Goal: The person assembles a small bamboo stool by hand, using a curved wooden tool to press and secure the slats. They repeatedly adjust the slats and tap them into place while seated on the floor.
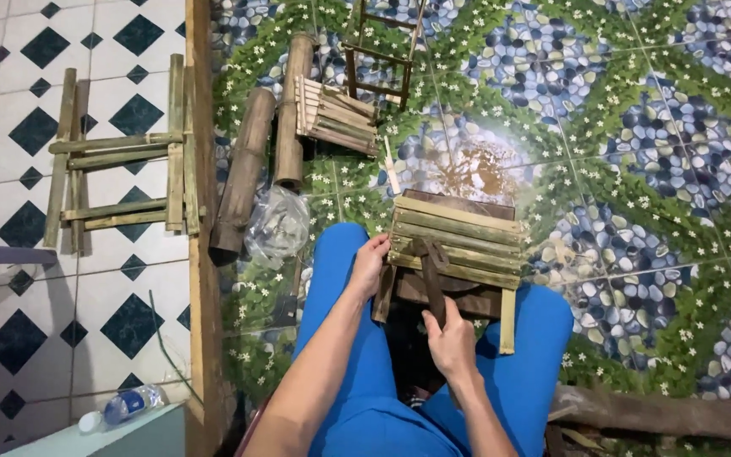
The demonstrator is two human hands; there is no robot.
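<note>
Containers. One clear plastic bag [277, 225], crumpled, on the floor [636, 169] just beside the person's left knee and touching the lower ends of the bamboo poles; it holds small dark pieces, too blurred to identify. One clear plastic bottle [127, 404], lying on its side at the lower left, white cap on; contents cannot be made out.

Item in hand. One small bamboo stool [454, 254], slatted seat of split strips, resting between and on the person's knees in blue trousers [357, 372]. One leg hangs down at its right corner over the right knee. A dark strip [431, 275] runs from the middle of the seat down its near face.

Left hand [369, 264]: at the stool's left edge, fingers curled together around the slat ends and the left leg, thumb on top.

Right hand [450, 338]: below the stool's near edge, fingers pressed together and closed on the lower end of the dark strip, which rises from the fingertips to the seat.

Other stock on the floor. Two thick bamboo poles [260, 144], side by side, slanting from the top edge toward the bag. One bundle of split slats [336, 117], touching the right-hand pole. One dark frame [381, 52] near the top edge, beyond the bundle. One bamboo frame [120, 156] lying flat on the white-and-dark diamond tiles at the left. One long wooden plank [202, 254] on edge, dividing the diamond tiles from the pebble-and-leaf patterned tiles. One rough log [662, 413] at the lower right corner.
</note>
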